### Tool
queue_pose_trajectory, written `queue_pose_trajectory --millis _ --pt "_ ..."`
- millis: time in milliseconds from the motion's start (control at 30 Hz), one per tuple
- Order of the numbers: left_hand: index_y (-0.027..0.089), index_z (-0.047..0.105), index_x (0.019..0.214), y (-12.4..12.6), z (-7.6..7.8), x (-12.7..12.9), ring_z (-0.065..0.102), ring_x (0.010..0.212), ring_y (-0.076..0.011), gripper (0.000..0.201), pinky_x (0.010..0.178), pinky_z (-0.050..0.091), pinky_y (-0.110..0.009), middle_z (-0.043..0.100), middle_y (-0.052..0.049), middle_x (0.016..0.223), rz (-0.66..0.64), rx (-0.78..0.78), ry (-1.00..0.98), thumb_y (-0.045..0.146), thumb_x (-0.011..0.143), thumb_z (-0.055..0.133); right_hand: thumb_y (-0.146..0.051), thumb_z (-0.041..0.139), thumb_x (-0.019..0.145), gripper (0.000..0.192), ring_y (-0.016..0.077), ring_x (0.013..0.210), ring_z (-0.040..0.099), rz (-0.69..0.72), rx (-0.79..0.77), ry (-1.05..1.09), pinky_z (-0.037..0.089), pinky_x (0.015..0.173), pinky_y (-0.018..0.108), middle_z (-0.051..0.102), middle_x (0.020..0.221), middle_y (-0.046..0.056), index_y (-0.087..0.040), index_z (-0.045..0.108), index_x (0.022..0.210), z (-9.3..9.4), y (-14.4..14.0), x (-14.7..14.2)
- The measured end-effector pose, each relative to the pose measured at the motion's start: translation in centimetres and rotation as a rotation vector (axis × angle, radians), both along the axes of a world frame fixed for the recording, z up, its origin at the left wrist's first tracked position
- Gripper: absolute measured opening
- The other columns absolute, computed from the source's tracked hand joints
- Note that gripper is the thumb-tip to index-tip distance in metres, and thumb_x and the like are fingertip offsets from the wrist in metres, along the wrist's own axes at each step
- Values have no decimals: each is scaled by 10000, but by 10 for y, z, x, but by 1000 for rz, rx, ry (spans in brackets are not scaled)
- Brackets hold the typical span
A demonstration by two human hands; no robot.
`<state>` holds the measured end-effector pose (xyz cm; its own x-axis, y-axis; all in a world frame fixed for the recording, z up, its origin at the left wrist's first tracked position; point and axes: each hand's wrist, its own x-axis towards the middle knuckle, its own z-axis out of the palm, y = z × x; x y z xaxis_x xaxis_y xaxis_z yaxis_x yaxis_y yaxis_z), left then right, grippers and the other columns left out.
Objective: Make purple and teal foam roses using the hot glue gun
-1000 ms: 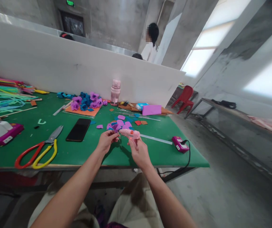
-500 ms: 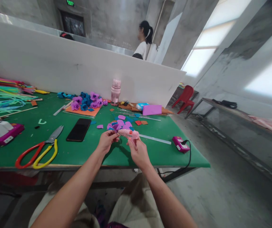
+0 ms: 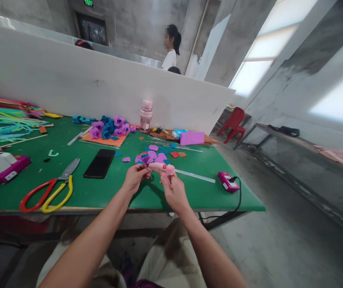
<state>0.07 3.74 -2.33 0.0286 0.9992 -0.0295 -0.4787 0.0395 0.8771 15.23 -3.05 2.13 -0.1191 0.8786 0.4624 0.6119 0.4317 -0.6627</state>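
Above the near edge of the green table (image 3: 105, 192), your right hand (image 3: 175, 193) was wrapped around a pink glue gun (image 3: 163, 168), fingers closed on its grip, with the nozzle pointing toward nine o'clock. Your left hand (image 3: 134, 178) sat just at nine o'clock of the gun, fingertips pinched shut on a purple foam flower (image 3: 144, 160) that met the nozzle; how tightly it was held could not be told.

At twelve o'clock from your hands lay loose purple and blue foam petals (image 3: 156, 154), and a clear glue stick (image 3: 194, 175) stretched away at three o'clock toward a magenta power socket (image 3: 226, 180). At nine o'clock lay a black phone (image 3: 99, 163), and further out the red-and-yellow scissors (image 3: 50, 192). At eleven o'clock, finished purple and blue flowers (image 3: 110, 127) were heaped on an orange sheet, with a pink bottle (image 3: 145, 116) upright just beside them against the white partition (image 3: 69, 84). Beyond that partition another person (image 3: 170, 50) stood.
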Motion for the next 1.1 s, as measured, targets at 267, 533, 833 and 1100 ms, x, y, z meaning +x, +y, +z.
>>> queue_pose_trajectory --millis 267,533,833,1100 --pt "122 589 649 1 -2 -1 530 465 -80 255 502 430 -218 596 14 546 3 15 -2 238 518 774 -265 399 887 297 225 885 631 1 4 -11 476 802 319 666 908 110 -147 561 1107 1 -1 -1" --pt "123 593 645 0 -1 0 532 470 -82 251 499 426 -217 594 13 552 11 5 14 236 513 773 -271 395 888 284 227 910 626 -9 9 -17 473 814 322 661 933 118 -145 576 1066 1 0 -1" --pt "126 588 664 0 -1 0 534 473 -76 258 503 425 -209 600 19 560 -1 8 6 239 526 774 -273 387 886 257 230 928 615 -13 18 -27 464 830 330 652 915 121 -154 600 964 0 0 0" --pt "130 568 657 0 -1 0 538 467 -77 268 493 418 -206 595 24 551 -1 -1 4 235 516 771 -289 404 875 234 203 784 620 2 0 1 482 727 298 649 837 101 -164 601 881 1 -3 3"
